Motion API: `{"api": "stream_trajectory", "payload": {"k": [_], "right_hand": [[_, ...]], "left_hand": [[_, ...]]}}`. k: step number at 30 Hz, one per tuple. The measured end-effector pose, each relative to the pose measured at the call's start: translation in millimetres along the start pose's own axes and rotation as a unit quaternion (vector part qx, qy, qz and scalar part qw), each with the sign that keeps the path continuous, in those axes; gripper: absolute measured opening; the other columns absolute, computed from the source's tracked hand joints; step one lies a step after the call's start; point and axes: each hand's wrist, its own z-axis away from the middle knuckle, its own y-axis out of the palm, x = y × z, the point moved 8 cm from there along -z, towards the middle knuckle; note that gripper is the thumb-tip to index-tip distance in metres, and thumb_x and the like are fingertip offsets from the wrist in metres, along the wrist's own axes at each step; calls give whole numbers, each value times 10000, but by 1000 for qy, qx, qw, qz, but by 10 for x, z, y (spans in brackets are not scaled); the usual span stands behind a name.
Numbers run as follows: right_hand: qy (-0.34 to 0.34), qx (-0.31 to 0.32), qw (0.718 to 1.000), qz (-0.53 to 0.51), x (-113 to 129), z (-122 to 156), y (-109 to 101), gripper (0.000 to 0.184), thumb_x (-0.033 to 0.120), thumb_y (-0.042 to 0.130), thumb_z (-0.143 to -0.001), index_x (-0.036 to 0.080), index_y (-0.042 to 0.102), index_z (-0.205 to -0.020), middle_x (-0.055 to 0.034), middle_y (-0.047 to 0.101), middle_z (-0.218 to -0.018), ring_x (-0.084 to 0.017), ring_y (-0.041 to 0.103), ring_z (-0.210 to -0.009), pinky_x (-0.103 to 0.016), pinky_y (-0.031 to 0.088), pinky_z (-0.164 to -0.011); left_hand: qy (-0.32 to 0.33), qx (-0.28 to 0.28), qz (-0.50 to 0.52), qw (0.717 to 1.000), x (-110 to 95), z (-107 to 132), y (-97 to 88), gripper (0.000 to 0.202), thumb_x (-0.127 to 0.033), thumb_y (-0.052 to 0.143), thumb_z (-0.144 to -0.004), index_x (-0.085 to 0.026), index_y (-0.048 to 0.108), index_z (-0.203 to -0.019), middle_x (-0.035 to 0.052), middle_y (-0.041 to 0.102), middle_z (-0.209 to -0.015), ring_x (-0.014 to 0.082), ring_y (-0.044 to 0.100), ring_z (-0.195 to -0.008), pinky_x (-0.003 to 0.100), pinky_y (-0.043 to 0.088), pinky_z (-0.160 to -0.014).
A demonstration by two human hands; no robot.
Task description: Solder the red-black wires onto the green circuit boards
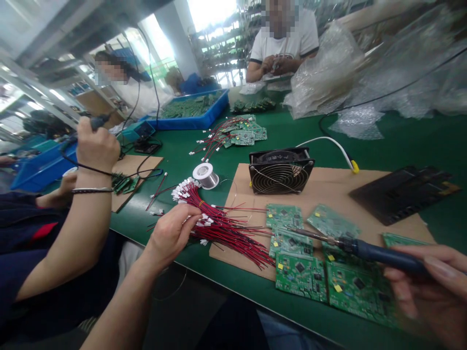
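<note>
Red wires (226, 228) with white plugs lie in a fanned bundle across the left edge of the cardboard sheet (328, 187), close to the front edge of the green table (401, 141). The left hand (171, 236) curls over the plug end of the bundle, thumb and fingertips pinching some of the strands. The right hand (434, 287) (blurred, by the table's front right) is closed round the blue handle of a soldering iron (379, 253). Its tip points left over the green circuit boards (299, 272) laid side by side along the cardboard's front edge, near the wires' bare ends. Behind the boards a black fan (280, 170) stands at the cardboard's back edge, with a solder spool (205, 175) just off its back left corner. Farther left, a co-worker's hand (97, 146) grips another iron.
</note>
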Motion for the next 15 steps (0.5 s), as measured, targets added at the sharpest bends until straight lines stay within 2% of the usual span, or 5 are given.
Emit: {"api": "stream_trajectory", "payload": {"k": [6,8,12,15], "right_hand": [[7,20,1000,-12,-9,27,4,407,452,887,-433,220,722,-723,-93,619,-542,-225,511,-321,-297,390,-230],[19,26,999,-18,-37,29,-4,410,451,887,-440,223,719,-738,-92,617,-538,-238,530,-339,-288,385,-233],[7,25,1000,-5,-30,-1,-20,414,463,883,-449,219,710,-735,-90,630,-558,-214,514,-321,-298,424,-254],[-5,16,1000,11,-16,-20,-34,411,461,881,-456,217,708,-737,-87,628,-552,-196,494,-307,-295,436,-255]], "left_hand": [[-50,-65,-41,996,81,-147,-12,100,-147,419,-960,-176,515,-958,0,570,-769,126,571,-678,245,466,-671],[-45,-39,-31,998,102,-221,76,107,-167,422,-964,-178,526,-941,-4,571,-763,123,567,-666,241,456,-652],[6,55,13,998,40,-325,286,141,-208,444,-961,-190,562,-884,-17,590,-771,109,590,-710,211,460,-668],[-7,29,20,999,54,-364,269,146,-197,404,-975,-171,544,-944,5,580,-811,115,582,-751,224,465,-703]]}}
